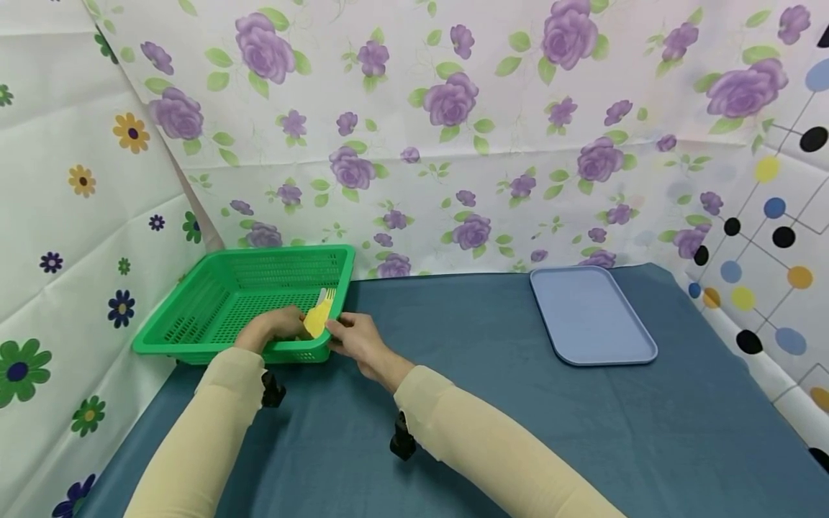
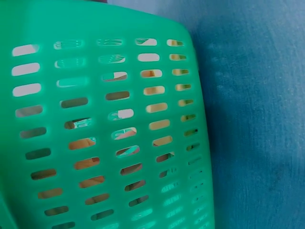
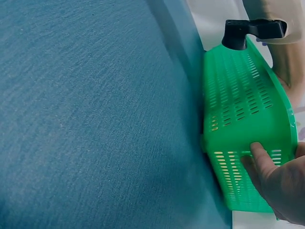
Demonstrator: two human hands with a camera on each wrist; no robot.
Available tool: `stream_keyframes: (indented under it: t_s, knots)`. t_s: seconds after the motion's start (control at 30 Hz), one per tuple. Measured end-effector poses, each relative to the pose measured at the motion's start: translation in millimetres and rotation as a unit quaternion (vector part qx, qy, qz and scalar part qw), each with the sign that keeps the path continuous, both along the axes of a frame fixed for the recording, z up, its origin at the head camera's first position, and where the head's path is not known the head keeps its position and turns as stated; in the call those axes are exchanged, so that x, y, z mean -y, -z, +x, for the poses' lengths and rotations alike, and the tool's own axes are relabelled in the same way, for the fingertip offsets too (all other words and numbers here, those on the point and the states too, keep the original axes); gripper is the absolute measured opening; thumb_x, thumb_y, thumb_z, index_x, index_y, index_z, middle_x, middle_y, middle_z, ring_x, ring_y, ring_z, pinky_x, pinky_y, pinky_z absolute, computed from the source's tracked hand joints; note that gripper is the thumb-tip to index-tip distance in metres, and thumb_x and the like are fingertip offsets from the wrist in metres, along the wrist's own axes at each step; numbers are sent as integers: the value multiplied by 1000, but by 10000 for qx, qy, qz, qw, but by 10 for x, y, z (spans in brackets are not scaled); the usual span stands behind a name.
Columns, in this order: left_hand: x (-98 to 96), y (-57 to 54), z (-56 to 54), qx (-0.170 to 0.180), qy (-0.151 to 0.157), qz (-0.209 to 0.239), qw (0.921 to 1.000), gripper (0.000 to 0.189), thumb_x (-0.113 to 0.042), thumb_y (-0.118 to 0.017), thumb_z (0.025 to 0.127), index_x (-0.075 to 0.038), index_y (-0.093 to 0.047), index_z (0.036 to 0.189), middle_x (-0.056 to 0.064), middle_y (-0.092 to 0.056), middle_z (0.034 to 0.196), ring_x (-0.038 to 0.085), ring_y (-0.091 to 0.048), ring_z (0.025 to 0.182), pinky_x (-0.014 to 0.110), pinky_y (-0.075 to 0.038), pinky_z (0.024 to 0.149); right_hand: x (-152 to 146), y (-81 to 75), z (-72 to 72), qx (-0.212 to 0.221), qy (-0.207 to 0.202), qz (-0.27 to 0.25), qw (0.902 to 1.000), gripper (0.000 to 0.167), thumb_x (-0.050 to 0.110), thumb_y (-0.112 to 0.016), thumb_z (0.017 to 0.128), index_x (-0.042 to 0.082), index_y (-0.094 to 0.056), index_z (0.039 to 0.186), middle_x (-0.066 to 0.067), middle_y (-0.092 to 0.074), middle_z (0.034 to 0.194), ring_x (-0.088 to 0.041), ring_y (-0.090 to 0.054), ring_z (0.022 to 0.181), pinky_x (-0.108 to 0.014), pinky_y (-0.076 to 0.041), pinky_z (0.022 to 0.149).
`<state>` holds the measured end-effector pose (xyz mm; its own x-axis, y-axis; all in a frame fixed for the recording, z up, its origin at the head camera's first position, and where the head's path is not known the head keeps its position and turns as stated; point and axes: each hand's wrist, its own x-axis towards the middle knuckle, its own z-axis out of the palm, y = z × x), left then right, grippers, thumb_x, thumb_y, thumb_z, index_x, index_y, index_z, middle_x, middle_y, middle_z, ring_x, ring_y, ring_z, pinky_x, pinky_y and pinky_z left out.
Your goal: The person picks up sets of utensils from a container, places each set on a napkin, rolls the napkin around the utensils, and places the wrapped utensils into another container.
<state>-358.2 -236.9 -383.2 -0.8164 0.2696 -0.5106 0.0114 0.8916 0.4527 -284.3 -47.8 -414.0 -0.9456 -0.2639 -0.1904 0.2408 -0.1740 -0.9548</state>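
A green plastic basket (image 1: 242, 349) with slotted walls stands on the table at left. My left hand (image 1: 280, 325) reaches down into its near right corner, fingertips at a piece of yellow cutlery (image 1: 316, 319); the front wall partly hides the fingers. Yellow fork tines (image 1: 331, 293) and a pale, narrow tip (image 1: 322, 295) rise beside it. Through the slots of the basket wall (image 2: 102, 105), the left wrist view shows parts of fingers and yellowish pieces. With my right hand (image 1: 358, 336) I grip the basket's right rim, fingers along the outer wall in the right wrist view.
A light blue-grey tray (image 1: 592, 316) lies on the blue tablecloth (image 1: 453, 345) at the back right. Flowered sheets (image 1: 414, 137) stand behind the table and at the left, with a dotted sheet (image 1: 767, 252) on the right.
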Motion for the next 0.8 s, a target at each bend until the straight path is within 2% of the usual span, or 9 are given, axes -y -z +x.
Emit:
stream_keyframes:
  t_s: [0.1,0.2,0.33,0.5,0.57,0.63,0.7,0.77,0.8]
  knots:
    - [0,-14,11,-7,-58,44,10000,13,-11,-61,103,1,-66,103,5,-51,77,15,-41,64,31,-40,63,3,3,-3,0,35,3,10000,41,17,-58,109,-4,-58,144,-11,-65,122,-27,-66,122,-36,-57,100]
    - [9,-17,8,-39,-66,47,10000,22,-14,-62,104,-7,-60,83,0,-44,67,12,-36,58,30,-37,60,5,3,-6,10,49,6,10000,41,17,-58,109,-3,-58,144,-11,-65,122,-27,-66,122,-36,-57,99]
    - [32,-25,-7,-173,-87,98,9998,45,-15,-62,104,-19,-41,65,-5,-34,57,10,-31,52,30,-37,58,10,-3,-4,-9,48,38,10000,41,17,-58,109,-4,-57,145,-11,-64,122,-28,-65,123,-36,-57,100]
    - [55,-18,-18,-249,-147,191,9994,44,-12,-60,104,-18,-39,66,-5,-33,57,9,-31,51,31,-38,59,24,-5,-4,-8,49,72,10000,42,18,-59,109,-3,-57,145,-11,-65,124,-28,-65,123,-37,-56,101]
    - [55,-14,-27,-247,-213,222,9992,34,-11,-58,105,-11,-49,73,-3,-35,58,8,-29,50,30,-38,58,22,-4,-5,8,38,69,10000,43,18,-60,108,-3,-56,146,-11,-65,125,-28,-65,122,-40,-55,103]
    - [49,-18,-34,-323,-258,262,9988,20,-10,-55,106,6,-63,98,8,-55,69,8,-28,48,30,-38,57,11,-2,-5,3,9,93,10000,45,20,-59,109,-2,-55,148,-12,-65,127,-29,-66,122,-43,-54,104]
    - [37,-26,-40,-478,-307,291,9980,39,-10,-52,107,18,-53,134,26,-67,99,8,-28,48,31,-38,57,-10,4,-2,-10,5,173,9998,46,24,-57,110,0,-54,149,-13,-65,131,-31,-65,122,-44,-54,104]
    - [21,-41,-32,-756,-374,323,9959,56,-10,-50,107,19,-34,152,37,-56,135,12,-41,56,34,-42,64,-40,14,-5,-18,63,268,9996,46,27,-55,111,1,-55,149,-15,-64,135,-33,-65,123,-43,-56,101]
    - [10,-51,-23,-919,-415,342,9943,55,-10,-50,107,17,-34,153,39,-46,147,18,-51,65,37,-46,69,-59,19,-6,-37,88,317,9995,45,27,-54,112,2,-55,149,-17,-63,137,-34,-65,123,-42,-57,99]
